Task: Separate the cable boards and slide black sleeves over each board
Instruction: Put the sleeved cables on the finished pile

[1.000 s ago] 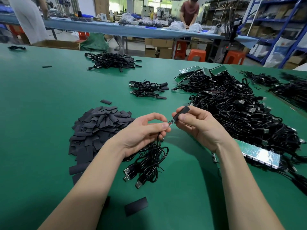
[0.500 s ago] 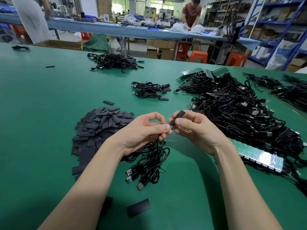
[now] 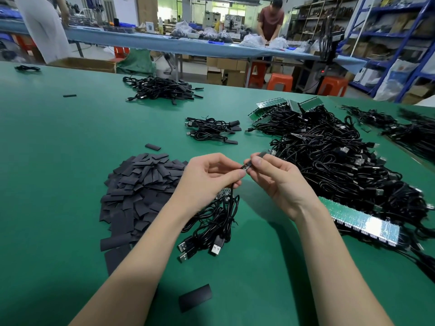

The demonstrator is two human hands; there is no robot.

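Black sleeving is going onto a small cable board (image 3: 244, 167) at this moment, judging by how the two hands are meeting above the green desk (image 3: 70, 161). The left hand (image 3: 207, 177) is pinching the board's cable end, its fingers (image 3: 231, 176) clamped together on it, with a bundle of cables (image 3: 211, 222) hanging from the same hand down to the desk. The right hand (image 3: 280, 180) is pinching a black sleeve (image 3: 261, 154) between thumb and forefinger, and the sleeve's mouth is touching the board's tip.

The pile of loose sleeves (image 3: 141, 184) is lying just left of the left hand. The big heap of unsleeved cables (image 3: 329, 161) is lying to the right of the right hand, with a strip of joined boards (image 3: 362, 220) at its near edge. A small finished batch (image 3: 211, 130) is sitting beyond the hands.

The risk here is probably the flat sleeve mouth staying collapsed: the board corner could be catching on the lip and buckling the sleeve. Pushing harder might be stressing the solder joint where the cable meets the board. The dangling bundle could also be tugging the board askew.
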